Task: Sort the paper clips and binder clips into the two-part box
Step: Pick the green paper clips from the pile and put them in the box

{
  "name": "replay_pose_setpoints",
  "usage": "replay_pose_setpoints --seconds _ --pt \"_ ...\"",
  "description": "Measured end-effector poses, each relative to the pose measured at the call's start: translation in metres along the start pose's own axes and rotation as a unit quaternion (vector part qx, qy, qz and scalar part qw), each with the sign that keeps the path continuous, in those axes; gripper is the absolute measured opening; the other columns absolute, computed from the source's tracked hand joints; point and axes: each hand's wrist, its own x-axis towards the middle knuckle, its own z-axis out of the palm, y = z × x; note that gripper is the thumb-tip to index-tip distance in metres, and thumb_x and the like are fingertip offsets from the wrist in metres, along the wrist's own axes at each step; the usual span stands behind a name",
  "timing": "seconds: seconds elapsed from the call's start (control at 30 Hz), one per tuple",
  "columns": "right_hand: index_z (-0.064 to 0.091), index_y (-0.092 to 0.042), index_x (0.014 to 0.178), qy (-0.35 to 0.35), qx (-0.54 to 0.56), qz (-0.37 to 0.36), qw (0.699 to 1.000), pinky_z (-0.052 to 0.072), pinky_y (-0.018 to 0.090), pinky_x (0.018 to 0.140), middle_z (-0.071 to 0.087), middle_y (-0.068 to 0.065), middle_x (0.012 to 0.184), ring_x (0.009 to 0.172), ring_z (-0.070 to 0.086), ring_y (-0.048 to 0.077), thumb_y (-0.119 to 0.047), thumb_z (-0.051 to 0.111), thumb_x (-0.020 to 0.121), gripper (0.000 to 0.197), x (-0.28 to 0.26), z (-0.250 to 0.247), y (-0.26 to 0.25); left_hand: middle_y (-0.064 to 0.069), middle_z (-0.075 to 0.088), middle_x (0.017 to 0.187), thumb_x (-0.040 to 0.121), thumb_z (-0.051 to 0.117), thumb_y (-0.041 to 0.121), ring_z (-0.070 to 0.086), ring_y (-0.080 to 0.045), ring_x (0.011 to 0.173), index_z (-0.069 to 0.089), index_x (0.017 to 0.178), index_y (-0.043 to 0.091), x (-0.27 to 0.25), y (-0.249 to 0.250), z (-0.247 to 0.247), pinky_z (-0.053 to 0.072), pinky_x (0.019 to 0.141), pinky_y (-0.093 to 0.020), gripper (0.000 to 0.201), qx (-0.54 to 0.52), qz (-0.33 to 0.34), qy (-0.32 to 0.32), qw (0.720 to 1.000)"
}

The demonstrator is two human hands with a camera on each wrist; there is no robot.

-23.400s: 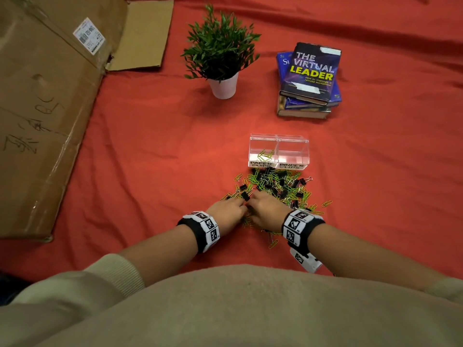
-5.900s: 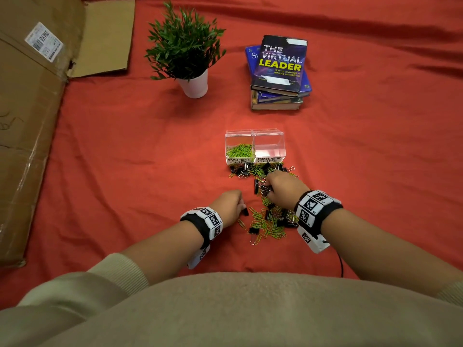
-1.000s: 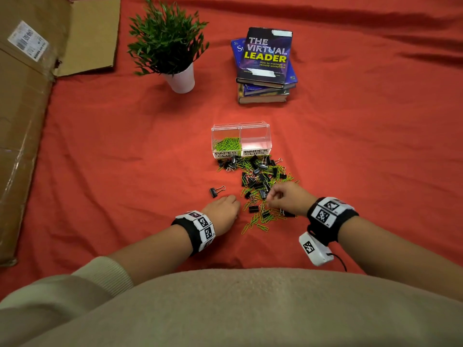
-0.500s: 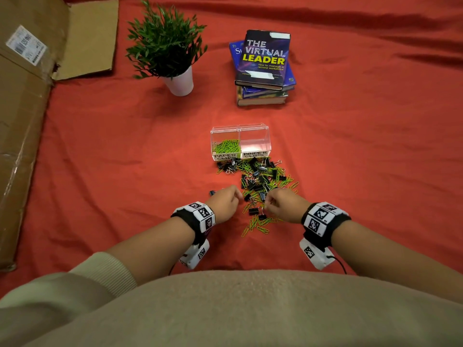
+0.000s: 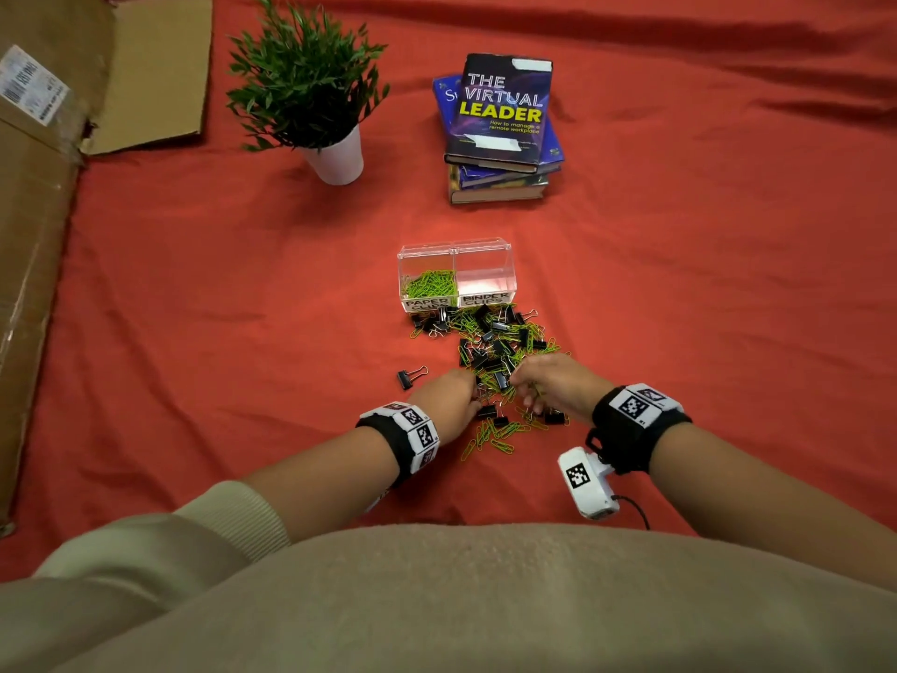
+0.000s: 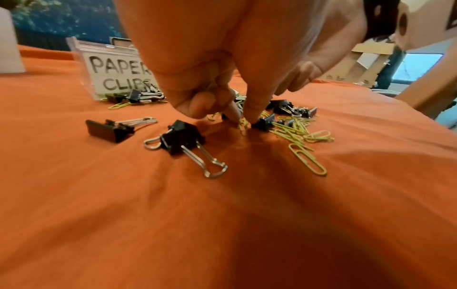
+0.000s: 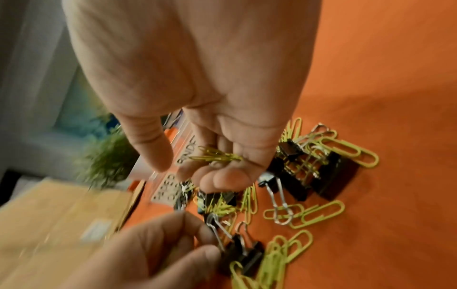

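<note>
The clear two-part box (image 5: 485, 245) stands on the red cloth; its left part, labelled PAPER CLIPS (image 6: 118, 72), holds green paper clips (image 5: 429, 283), and the BINDER CLIPS part looks empty. A mixed pile of green paper clips and black binder clips (image 5: 490, 347) lies in front of it. My left hand (image 5: 473, 398) pinches a green paper clip (image 6: 243, 125) at the pile's near edge. My right hand (image 5: 526, 388) hovers beside it, fingers curled round a small bunch of green paper clips (image 7: 215, 156).
One binder clip (image 5: 410, 377) lies alone left of the pile, and two more (image 6: 183, 140) lie near my left fingers. A potted plant (image 5: 310, 89) and a stack of books (image 5: 500, 123) stand behind the box. Flattened cardboard (image 5: 39, 235) covers the left.
My left hand has slid right into the pile's near edge, uncovering the lone binder clip. My right hand has stayed over the pile, shifting only slightly.
</note>
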Motion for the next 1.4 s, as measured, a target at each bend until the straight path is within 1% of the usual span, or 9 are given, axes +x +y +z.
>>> replay_pose_setpoints --seconds 0.13,0.27,0.57,0.8,1.0,1.1,1.23,1.33,1.4 --pt "0.066 -0.015 0.085 -0.007 -0.347 -0.099 0.933 0.036 0.021 0.053 0.053 -0.010 0.062 0.054 0.045 0.006 -0.013 0.064 0.081 0.004 -0.002 0.006 0.008 -0.010 0.058 0.114 0.093 0.054 0.026 0.057 -0.030 0.104 0.055 0.105 0.010 0.003 0.002 0.003 0.046 0.085 -0.041 0.020 -0.001 -0.002 -0.002 1.000" --pt "0.062 -0.016 0.098 -0.020 -0.501 -0.155 0.851 0.041 0.025 0.070 0.061 -0.002 0.095 0.083 0.055 0.014 -0.021 0.062 0.083 0.016 0.001 0.018 0.018 -0.011 0.059 0.111 0.094 0.052 0.027 0.058 -0.031 0.103 0.055 0.103 0.010 0.003 -0.002 0.005 0.046 0.083 -0.039 0.019 -0.016 -0.007 -0.011 1.000" --pt "0.055 -0.018 0.095 0.087 -0.496 -0.157 0.849 0.049 0.036 0.073 0.061 0.002 0.098 0.090 0.058 0.023 -0.015 0.051 0.085 0.011 0.016 0.008 0.012 -0.010 0.058 0.115 0.092 0.053 0.022 0.057 -0.030 0.106 0.052 0.108 0.011 -0.006 -0.006 0.004 0.044 0.084 -0.036 0.019 0.023 0.004 -0.016 1.000" --pt "0.057 -0.021 0.098 0.005 -0.531 -0.186 0.827 0.051 0.041 0.079 0.060 0.002 0.103 0.099 0.058 0.024 -0.025 0.057 0.084 0.015 0.018 0.033 0.016 -0.016 0.056 0.114 0.092 0.047 0.018 0.057 -0.035 0.104 0.050 0.110 0.005 -0.010 -0.005 0.001 0.044 0.083 -0.041 0.023 0.025 0.010 -0.021 0.999" --pt "0.059 -0.015 0.097 0.056 -0.482 -0.200 0.851 0.040 0.026 0.070 0.062 0.002 0.100 0.093 0.058 0.021 -0.017 0.056 0.085 0.012 0.010 0.015 0.004 -0.014 0.063 0.096 0.087 0.049 0.013 0.059 -0.033 0.089 0.047 0.102 0.011 -0.016 -0.015 -0.006 0.045 0.075 -0.037 0.016 -0.098 0.011 -0.031 0.995" --pt "0.058 -0.014 0.095 -0.006 -0.541 -0.196 0.818 0.043 0.031 0.076 0.058 0.004 0.101 0.098 0.056 0.022 -0.026 0.059 0.084 0.017 0.001 0.017 0.010 -0.013 0.066 0.097 0.086 0.046 0.013 0.061 -0.032 0.089 0.047 0.108 0.015 -0.017 -0.012 -0.006 0.048 0.076 -0.037 0.022 -0.098 0.020 -0.039 0.994" --pt "0.052 -0.009 0.113 -0.021 -0.643 -0.174 0.746 0.044 0.037 0.093 0.055 0.008 0.116 0.113 0.050 0.025 -0.043 0.064 0.080 0.049 -0.004 0.025 0.026 -0.009 0.064 0.106 0.090 0.040 0.014 0.059 -0.028 0.097 0.050 0.109 0.019 -0.016 -0.001 -0.005 0.046 0.080 -0.033 0.021 -0.070 0.057 -0.058 0.994" --pt "0.047 -0.007 0.124 -0.023 -0.657 -0.160 0.736 0.042 0.038 0.100 0.052 0.010 0.124 0.118 0.047 0.027 -0.042 0.063 0.082 0.057 -0.005 0.030 0.034 -0.012 0.059 0.106 0.090 0.044 0.014 0.055 -0.028 0.099 0.052 0.104 0.011 -0.016 0.010 -0.006 0.035 0.075 -0.029 0.016 -0.021 0.116 -0.064 0.991" --pt "0.046 -0.003 0.126 -0.027 -0.656 -0.151 0.739 0.043 0.041 0.099 0.051 0.012 0.125 0.119 0.047 0.029 -0.037 0.057 0.088 0.053 -0.007 0.032 0.037 -0.011 0.057 0.108 0.086 0.051 0.018 0.054 -0.029 0.102 0.050 0.109 0.010 -0.017 0.012 -0.007 0.041 0.081 -0.033 0.024 0.032 0.155 -0.073 0.985"
